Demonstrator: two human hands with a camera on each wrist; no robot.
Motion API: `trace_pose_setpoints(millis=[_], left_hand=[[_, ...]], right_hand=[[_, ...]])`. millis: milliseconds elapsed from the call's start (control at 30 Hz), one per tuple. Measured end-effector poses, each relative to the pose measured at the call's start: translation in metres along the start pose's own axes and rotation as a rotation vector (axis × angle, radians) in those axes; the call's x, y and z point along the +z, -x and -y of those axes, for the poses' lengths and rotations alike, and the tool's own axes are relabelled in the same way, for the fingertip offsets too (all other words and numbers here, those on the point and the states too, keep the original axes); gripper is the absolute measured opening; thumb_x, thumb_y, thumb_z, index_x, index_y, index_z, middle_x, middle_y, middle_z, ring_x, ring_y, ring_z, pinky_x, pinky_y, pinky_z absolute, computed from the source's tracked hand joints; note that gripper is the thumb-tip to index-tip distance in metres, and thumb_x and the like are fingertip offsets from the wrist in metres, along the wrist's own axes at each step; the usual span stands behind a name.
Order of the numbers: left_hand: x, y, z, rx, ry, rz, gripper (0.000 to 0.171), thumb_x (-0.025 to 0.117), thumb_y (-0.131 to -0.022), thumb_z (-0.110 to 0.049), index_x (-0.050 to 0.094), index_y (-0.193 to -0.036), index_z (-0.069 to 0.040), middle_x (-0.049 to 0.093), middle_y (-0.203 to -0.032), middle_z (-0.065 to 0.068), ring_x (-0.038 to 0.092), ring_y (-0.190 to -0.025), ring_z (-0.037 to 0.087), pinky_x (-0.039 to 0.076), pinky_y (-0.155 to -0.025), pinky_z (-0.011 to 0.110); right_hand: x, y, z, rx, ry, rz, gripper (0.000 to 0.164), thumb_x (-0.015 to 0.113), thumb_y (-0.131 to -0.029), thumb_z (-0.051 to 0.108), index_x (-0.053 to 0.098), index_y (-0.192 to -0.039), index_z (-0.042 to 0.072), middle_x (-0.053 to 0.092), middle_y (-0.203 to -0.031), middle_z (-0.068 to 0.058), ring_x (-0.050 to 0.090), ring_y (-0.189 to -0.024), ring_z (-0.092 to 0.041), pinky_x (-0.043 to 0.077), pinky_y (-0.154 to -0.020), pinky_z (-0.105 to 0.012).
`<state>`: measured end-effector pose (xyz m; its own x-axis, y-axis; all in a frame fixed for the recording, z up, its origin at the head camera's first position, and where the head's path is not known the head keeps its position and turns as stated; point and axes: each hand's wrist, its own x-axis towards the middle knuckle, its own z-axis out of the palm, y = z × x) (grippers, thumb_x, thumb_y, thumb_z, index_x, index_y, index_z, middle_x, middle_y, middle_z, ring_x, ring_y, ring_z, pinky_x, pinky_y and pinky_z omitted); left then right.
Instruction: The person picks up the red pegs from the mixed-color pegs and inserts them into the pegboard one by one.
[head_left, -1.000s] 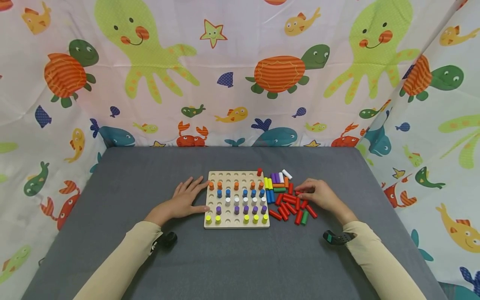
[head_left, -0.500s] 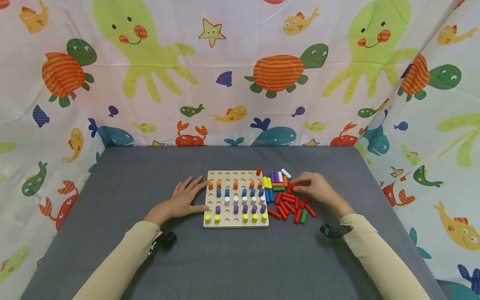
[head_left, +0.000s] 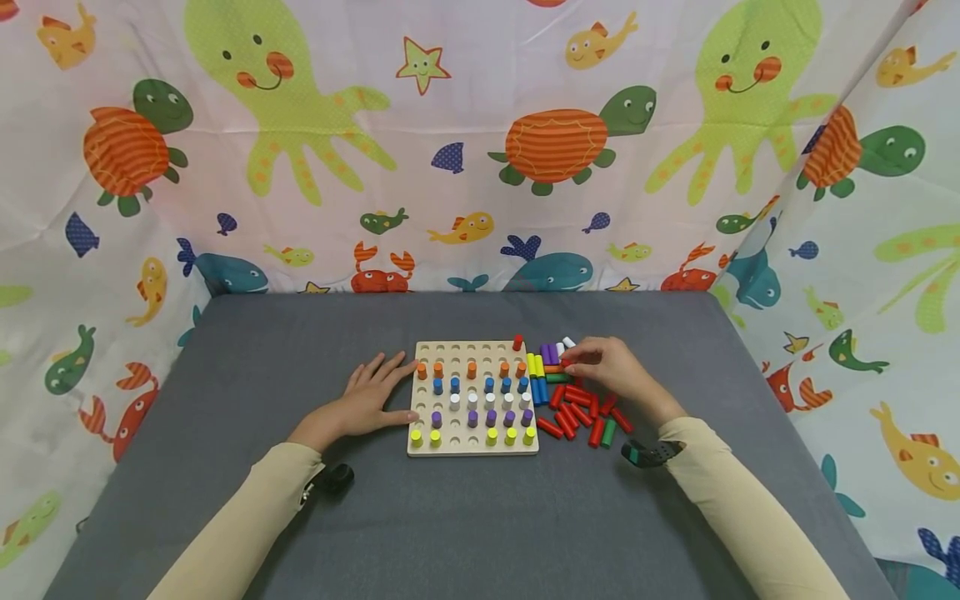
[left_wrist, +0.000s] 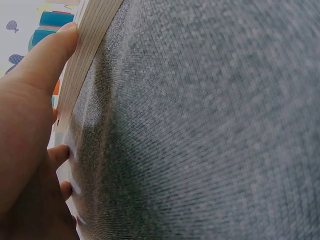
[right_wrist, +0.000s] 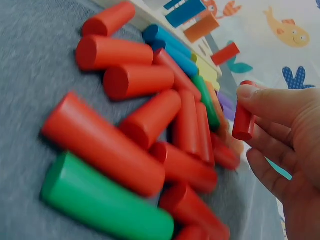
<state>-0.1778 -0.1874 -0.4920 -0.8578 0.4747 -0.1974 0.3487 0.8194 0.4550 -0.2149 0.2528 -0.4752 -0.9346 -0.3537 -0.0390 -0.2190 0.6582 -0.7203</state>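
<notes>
My left hand (head_left: 360, 400) lies with fingers spread at the left side of a wooden pegboard (head_left: 465, 451). Its thumb (left_wrist: 65, 42) touches the board's edge in the left wrist view. Between thumb and fingers, my right hand (head_left: 618, 371) pinches a red peg (right_wrist: 244, 120), held above the loose pegs just right of the board. Rows of orange, blue, white, purple and yellow pegs stand in the board, with some holes bare between them. A lone red peg (head_left: 517, 342) stands at the far right corner.
Loose red pegs (head_left: 577, 398) lie heaped right of the board, with a green peg (right_wrist: 107, 197) at the near side. Blue (head_left: 540, 392), yellow, purple, white and orange pegs lie close along the board's right edge. A patterned curtain (head_left: 480, 150) borders the grey table.
My right hand has lifted a red peg from the heap and moved left and away, towards the board. The left hand stays in place.
</notes>
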Motion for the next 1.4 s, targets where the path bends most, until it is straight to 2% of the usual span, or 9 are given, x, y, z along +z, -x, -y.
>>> trace_pose_setpoints(millis=[167, 500, 633, 900, 1267, 1400], left_hand=[[0.001, -0.001, 0.0, -0.01, 0.003, 0.002, 0.093, 0.067, -0.087, -0.06, 0.023, -0.159, -0.023, 0.013, -0.168, 0.014, 0.003, -0.154, 0.046, 0.003, -0.119, 0.07], [0.002, -0.002, 0.0, -0.019, -0.008, 0.008, 0.092, 0.065, -0.087, -0.062, 0.023, -0.159, -0.025, 0.013, -0.168, 0.012, 0.004, -0.154, 0.045, 0.003, -0.119, 0.07], [0.003, -0.001, 0.001, -0.013, -0.007, 0.004, 0.092, 0.065, -0.086, -0.062, 0.023, -0.159, -0.025, 0.013, -0.168, 0.012, 0.004, -0.154, 0.045, 0.004, -0.119, 0.07], [0.002, -0.002, 0.001, -0.004, -0.01, -0.001, 0.092, 0.065, -0.086, -0.063, 0.023, -0.159, -0.026, 0.013, -0.168, 0.013, 0.005, -0.154, 0.046, 0.005, -0.119, 0.07], [0.003, -0.002, 0.003, -0.004, -0.019, -0.004, 0.092, 0.065, -0.086, -0.063, 0.022, -0.159, -0.025, 0.013, -0.168, 0.012, 0.005, -0.154, 0.046, 0.005, -0.119, 0.07], [0.003, -0.002, 0.002, 0.004, -0.014, -0.009, 0.092, 0.065, -0.086, -0.063, 0.023, -0.159, -0.025, 0.014, -0.168, 0.012, 0.006, -0.154, 0.046, 0.005, -0.119, 0.07]], right_hand=[[0.004, -0.01, 0.009, -0.02, -0.015, 0.003, 0.024, 0.075, -0.09, 0.025, 0.076, -0.111, 0.015, 0.073, -0.103, -0.001, 0.066, -0.089, -0.016, 0.057, -0.078, -0.023], [0.009, -0.025, 0.029, -0.015, -0.01, -0.003, 0.022, 0.073, -0.091, 0.024, 0.076, -0.112, 0.016, 0.075, -0.107, -0.003, 0.068, -0.097, -0.019, 0.057, -0.089, -0.04], [0.01, -0.03, 0.035, -0.006, -0.01, -0.01, 0.02, 0.073, -0.091, 0.026, 0.076, -0.109, 0.019, 0.076, -0.106, -0.002, 0.069, -0.096, -0.019, 0.058, -0.088, -0.04], [0.011, -0.038, 0.041, -0.042, -0.044, -0.037, 0.022, 0.073, -0.091, 0.025, 0.075, -0.11, 0.016, 0.075, -0.106, -0.003, 0.07, -0.096, -0.02, 0.059, -0.088, -0.04], [0.02, -0.054, 0.053, -0.07, -0.17, -0.132, 0.02, 0.075, -0.089, 0.02, 0.072, -0.108, 0.016, 0.074, -0.104, -0.007, 0.071, -0.091, -0.019, 0.06, -0.079, -0.032], [0.023, -0.057, 0.059, -0.058, -0.217, -0.133, 0.021, 0.075, -0.089, 0.019, 0.071, -0.109, 0.012, 0.073, -0.106, -0.011, 0.07, -0.093, -0.024, 0.06, -0.082, -0.037]])
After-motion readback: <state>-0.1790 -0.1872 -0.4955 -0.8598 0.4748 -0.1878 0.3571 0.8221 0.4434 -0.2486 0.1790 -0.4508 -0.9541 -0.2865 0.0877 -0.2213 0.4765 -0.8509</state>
